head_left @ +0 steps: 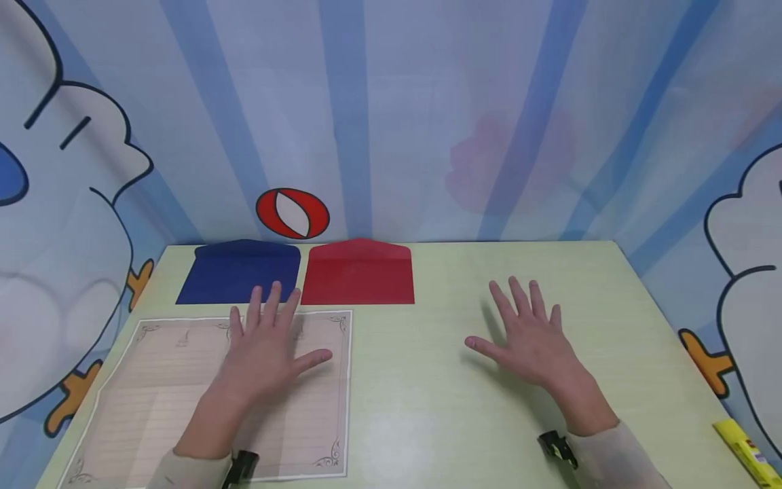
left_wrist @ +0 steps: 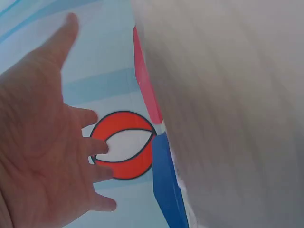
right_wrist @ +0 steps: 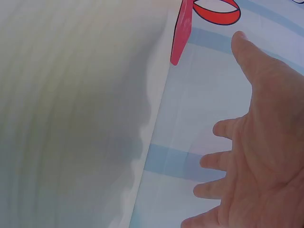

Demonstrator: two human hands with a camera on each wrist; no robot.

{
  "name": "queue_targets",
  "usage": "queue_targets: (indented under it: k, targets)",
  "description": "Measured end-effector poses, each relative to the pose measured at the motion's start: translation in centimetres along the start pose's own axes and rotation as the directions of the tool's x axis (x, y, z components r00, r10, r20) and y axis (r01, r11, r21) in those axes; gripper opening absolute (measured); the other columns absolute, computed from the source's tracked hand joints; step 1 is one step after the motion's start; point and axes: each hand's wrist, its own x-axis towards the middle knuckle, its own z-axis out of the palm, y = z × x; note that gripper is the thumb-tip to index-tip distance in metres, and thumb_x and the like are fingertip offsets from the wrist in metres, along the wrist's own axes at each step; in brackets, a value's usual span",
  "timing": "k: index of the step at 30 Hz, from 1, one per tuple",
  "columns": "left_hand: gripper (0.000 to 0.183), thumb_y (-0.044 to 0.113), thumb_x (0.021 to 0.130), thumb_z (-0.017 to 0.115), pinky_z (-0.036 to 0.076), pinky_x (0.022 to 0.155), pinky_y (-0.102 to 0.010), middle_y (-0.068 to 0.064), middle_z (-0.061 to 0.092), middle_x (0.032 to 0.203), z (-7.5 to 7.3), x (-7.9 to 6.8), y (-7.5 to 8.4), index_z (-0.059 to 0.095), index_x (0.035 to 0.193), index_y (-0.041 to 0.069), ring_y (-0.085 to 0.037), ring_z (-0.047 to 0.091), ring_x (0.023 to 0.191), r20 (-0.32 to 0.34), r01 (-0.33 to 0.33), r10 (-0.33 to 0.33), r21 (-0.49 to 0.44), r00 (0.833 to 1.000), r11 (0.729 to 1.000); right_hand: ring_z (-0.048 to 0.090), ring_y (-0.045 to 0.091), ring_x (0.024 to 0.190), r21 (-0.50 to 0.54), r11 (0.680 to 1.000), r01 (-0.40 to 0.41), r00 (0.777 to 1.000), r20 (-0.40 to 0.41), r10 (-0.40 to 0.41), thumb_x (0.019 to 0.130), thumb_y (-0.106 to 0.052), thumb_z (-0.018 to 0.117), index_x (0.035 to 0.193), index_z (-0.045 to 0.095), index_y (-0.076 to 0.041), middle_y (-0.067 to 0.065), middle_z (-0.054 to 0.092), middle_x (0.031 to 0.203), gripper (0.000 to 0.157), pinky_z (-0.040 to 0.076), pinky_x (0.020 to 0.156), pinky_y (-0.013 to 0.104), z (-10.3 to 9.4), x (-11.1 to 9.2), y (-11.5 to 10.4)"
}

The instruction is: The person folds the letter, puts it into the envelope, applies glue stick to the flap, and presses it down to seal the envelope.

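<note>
our left hand (head_left: 264,350) lies flat, fingers spread, on the bordered letter sheet (head_left: 153,401); sheet's near edge cut off by frame. our right hand (head_left: 530,336) flat and spread on bare table (head_left: 427,380). yellow item (head_left: 748,451) at right edge, partly cropped. farther: blue envelope (head_left: 235,272), red envelope (head_left: 359,273) side by side.

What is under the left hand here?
The left hand lies flat on a bordered sheet of paper on the table. The part of the sheet beneath the palm is covered.
</note>
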Motion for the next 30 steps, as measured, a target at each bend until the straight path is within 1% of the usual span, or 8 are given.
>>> queue_targets:
  k: [4, 8, 11, 13, 18, 21, 26, 30]
  targets:
    - [0.108, 0.063, 0.089, 0.077, 0.004, 0.116, -0.081, -0.03, 0.022, 0.17, -0.9, 0.7, -1.2, 0.031, 0.165, 0.003, -0.056, 0.01, 0.156, 0.052, 0.026, -0.026, -0.008, 0.998, 1.0, 0.005, 0.051, 0.159, 0.015, 0.999, 0.031, 1.0, -0.003, -0.031, 0.092, -0.086, 0.049, 0.171, 0.017, -0.013, 0.022, 0.013, 0.175, 0.112, 0.012, 0.116, 0.081, -0.3, 0.1, -0.3]
    - [0.095, 0.045, 0.09, 0.084, 0.018, 0.116, -0.078, -0.031, 0.034, 0.163, -2.0, 2.0, -2.4, 0.039, 0.16, -0.001, -0.056, 0.024, 0.149, 0.096, 0.049, -0.048, -0.002, 0.994, 0.999, 0.027, 0.049, 0.154, 0.059, 0.994, 0.087, 0.996, -0.027, -0.085, 0.097, -0.07, 0.063, 0.166, 0.031, -0.008, 0.025, 0.033, 0.167, 0.098, 0.028, 0.116, 0.074, -0.6, 0.2, -0.9]
    - [0.088, 0.039, 0.09, 0.085, 0.026, 0.115, -0.076, -0.03, 0.041, 0.158, -2.5, 3.0, -3.3, 0.045, 0.157, -0.002, -0.055, 0.03, 0.145, 0.134, 0.054, -0.054, 0.003, 0.99, 0.999, 0.043, 0.047, 0.145, 0.119, 0.986, 0.119, 0.993, -0.026, -0.116, 0.097, -0.056, 0.073, 0.162, 0.041, -0.008, 0.024, 0.045, 0.159, 0.087, 0.04, 0.111, 0.068, -0.5, 0.2, -1.5]
    - [0.085, 0.037, 0.09, 0.086, 0.027, 0.115, -0.075, -0.029, 0.044, 0.156, -2.6, 3.6, -3.9, 0.048, 0.155, -0.002, -0.054, 0.033, 0.142, 0.164, 0.056, -0.056, 0.002, 0.985, 0.998, 0.047, 0.046, 0.142, 0.151, 0.98, 0.132, 0.991, -0.019, -0.131, 0.096, -0.052, 0.075, 0.159, 0.045, -0.008, 0.022, 0.049, 0.156, 0.083, 0.044, 0.109, 0.066, -0.3, 0.2, -1.8]
    - [0.08, 0.036, 0.088, 0.088, 0.025, 0.115, -0.074, -0.027, 0.049, 0.151, -2.0, 4.6, -5.1, 0.054, 0.152, 0.001, -0.051, 0.035, 0.139, 0.225, 0.085, -0.086, 0.011, 0.971, 0.996, 0.05, 0.045, 0.141, 0.173, 0.972, 0.159, 0.987, -0.012, -0.159, 0.096, -0.049, 0.078, 0.158, 0.047, -0.009, 0.021, 0.051, 0.155, 0.08, 0.046, 0.109, 0.063, 0.4, 0.1, -2.6]
    - [0.079, 0.036, 0.086, 0.09, 0.026, 0.115, -0.074, -0.027, 0.051, 0.149, -1.8, 4.7, -5.4, 0.058, 0.149, 0.001, -0.05, 0.037, 0.136, 0.229, 0.102, -0.103, 0.017, 0.968, 0.995, 0.05, 0.044, 0.141, 0.169, 0.971, 0.171, 0.985, -0.012, -0.172, 0.096, -0.048, 0.078, 0.159, 0.047, -0.009, 0.021, 0.051, 0.155, 0.081, 0.046, 0.109, 0.063, 0.5, 0.1, -3.1]
    - [0.073, 0.035, 0.082, 0.094, 0.029, 0.112, -0.072, -0.025, 0.055, 0.142, -1.4, 4.6, -5.7, 0.064, 0.141, 0.002, -0.047, 0.04, 0.131, 0.217, 0.11, -0.113, 0.023, 0.97, 0.994, 0.049, 0.044, 0.141, 0.153, 0.971, 0.184, 0.983, -0.012, -0.184, 0.096, -0.049, 0.077, 0.159, 0.046, -0.008, 0.021, 0.05, 0.155, 0.081, 0.045, 0.11, 0.062, 0.5, 0.1, -3.5]
    - [0.071, 0.035, 0.081, 0.094, 0.03, 0.111, -0.072, -0.024, 0.057, 0.14, -1.2, 4.5, -6.0, 0.066, 0.137, 0.003, -0.047, 0.042, 0.129, 0.213, 0.111, -0.114, 0.024, 0.97, 0.994, 0.049, 0.044, 0.142, 0.152, 0.97, 0.192, 0.981, -0.021, -0.191, 0.096, -0.048, 0.078, 0.159, 0.045, -0.009, 0.02, 0.05, 0.156, 0.082, 0.045, 0.11, 0.062, 0.6, 0.1, -3.7]
